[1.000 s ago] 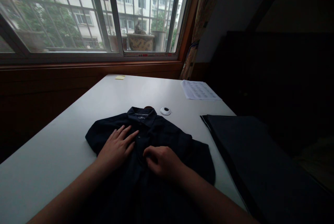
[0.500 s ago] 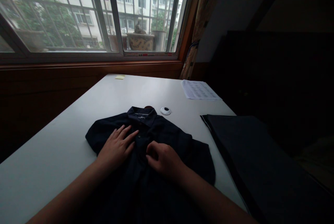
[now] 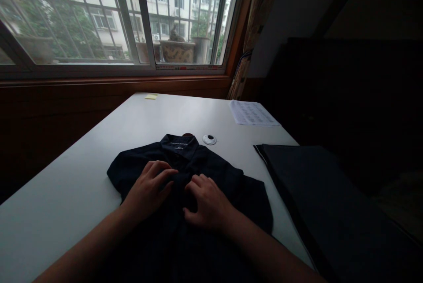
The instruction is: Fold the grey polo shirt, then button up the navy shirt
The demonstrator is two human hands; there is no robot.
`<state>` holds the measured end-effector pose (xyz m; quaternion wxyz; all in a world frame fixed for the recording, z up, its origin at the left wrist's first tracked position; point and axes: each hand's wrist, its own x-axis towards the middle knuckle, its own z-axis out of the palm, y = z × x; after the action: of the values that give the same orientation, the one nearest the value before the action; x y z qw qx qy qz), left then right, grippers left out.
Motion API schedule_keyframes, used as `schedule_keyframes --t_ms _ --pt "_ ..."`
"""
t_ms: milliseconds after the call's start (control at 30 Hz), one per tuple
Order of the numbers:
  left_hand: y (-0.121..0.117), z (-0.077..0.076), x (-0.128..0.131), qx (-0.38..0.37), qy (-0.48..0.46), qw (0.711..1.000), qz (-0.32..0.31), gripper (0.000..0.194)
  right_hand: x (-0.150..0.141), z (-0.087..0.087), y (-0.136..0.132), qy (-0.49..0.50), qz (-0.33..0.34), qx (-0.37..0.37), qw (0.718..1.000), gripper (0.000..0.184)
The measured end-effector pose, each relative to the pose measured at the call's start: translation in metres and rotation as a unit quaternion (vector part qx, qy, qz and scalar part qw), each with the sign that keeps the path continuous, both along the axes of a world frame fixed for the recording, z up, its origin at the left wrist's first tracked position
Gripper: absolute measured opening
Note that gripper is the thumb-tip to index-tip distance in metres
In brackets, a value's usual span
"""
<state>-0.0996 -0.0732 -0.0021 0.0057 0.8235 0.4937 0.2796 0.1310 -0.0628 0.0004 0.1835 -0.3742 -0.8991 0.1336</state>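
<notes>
A dark navy polo shirt (image 3: 220,173) lies front-up on the white table (image 3: 76,177), collar toward the window. My left hand (image 3: 148,188) rests on the chest left of the button placket, its fingers curled in onto the cloth. Just right of the placket, my right hand (image 3: 208,201) has bent fingers and its tips pressed into the fabric. The two hands nearly touch over the placket. What the fingertips pinch there is too dark to make out.
A round white cable grommet (image 3: 209,139) sits just beyond the collar. A printed sheet (image 3: 253,113) lies far right, a yellow sticky note (image 3: 151,96) at the far edge. A large dark flat board (image 3: 324,199) covers the table's right side. Window and curtain (image 3: 254,23) stand behind.
My left hand's fingers went from lying flat to curling in toward the placket. My right hand slid slightly up and toward it.
</notes>
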Motion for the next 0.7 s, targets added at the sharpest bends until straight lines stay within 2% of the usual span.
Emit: schedule_keyframes --t_ms 133,200,367,467,700 --pt "-0.0039 0.0025 0.0059 -0.011 0.016 0.992 -0.121 0.018 -0.0010 -0.0009 -0.0006 -0.008 0.005 0.024 1.000 0.018" --pt "-0.0035 0.0020 0.0075 -0.025 0.015 0.988 -0.149 0.013 -0.0011 -0.0018 -0.0002 0.008 0.006 0.045 0.999 0.011" --pt "-0.0013 0.0004 0.0082 -0.014 0.017 0.989 -0.144 0.006 0.0014 0.0006 -0.0005 0.072 0.034 0.129 0.988 0.004" --pt "-0.0021 0.0010 0.0091 0.008 0.024 0.989 -0.143 0.005 0.0029 0.0034 -0.0017 0.071 0.066 0.172 0.980 0.010" --pt "-0.0050 0.0030 0.0109 0.074 0.003 0.987 -0.145 0.016 0.0041 0.0052 -0.0023 0.058 0.087 0.170 0.980 0.017"
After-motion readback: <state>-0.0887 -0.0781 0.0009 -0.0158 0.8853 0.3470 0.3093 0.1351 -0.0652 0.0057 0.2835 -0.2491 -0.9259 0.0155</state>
